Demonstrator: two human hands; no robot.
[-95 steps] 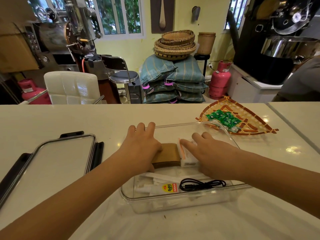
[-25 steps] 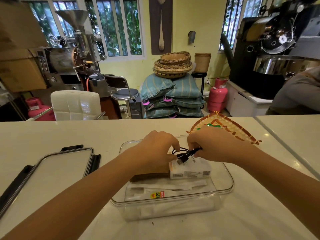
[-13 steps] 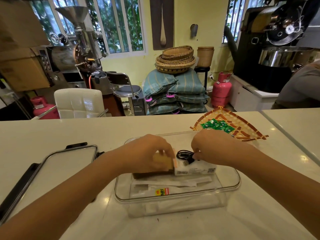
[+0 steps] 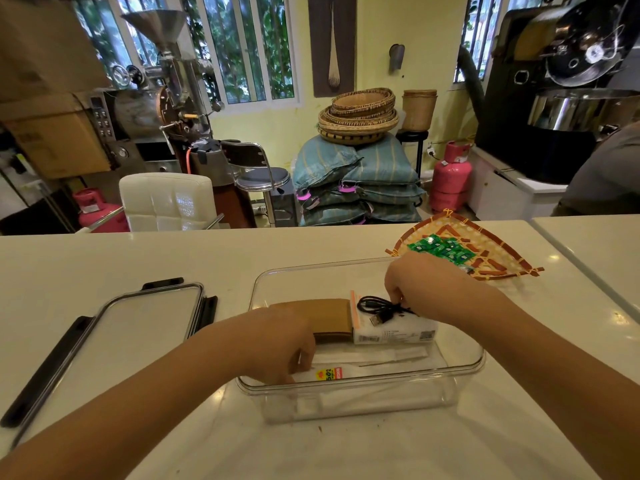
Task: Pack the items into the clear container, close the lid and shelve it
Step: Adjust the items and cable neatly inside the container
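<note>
The clear container [image 4: 460, 370] sits open on the white counter in front of me. Inside lie a brown box [image 4: 327, 315], a white box [image 4: 394, 332] in a plastic bag, white glue packets with a yellow label [image 4: 329, 374], and a coiled black USB cable [image 4: 375, 308] on top of the white box. My right hand [image 4: 420, 282] pinches the cable at its far end. My left hand [image 4: 282, 344] reaches into the container's near left corner, fingers curled on the white packets. The clear lid [image 4: 138, 327] with black clips lies flat to the left.
A woven triangular tray [image 4: 491, 247] holding green packets [image 4: 443, 251] rests on the counter behind the container at right. A seam in the counter runs along the far right. Another person's grey sleeve [image 4: 606, 178] shows at the right edge.
The cable has come down from between both hands onto the white box. My left hand let go of it and moved toward me, down onto the white packets.
</note>
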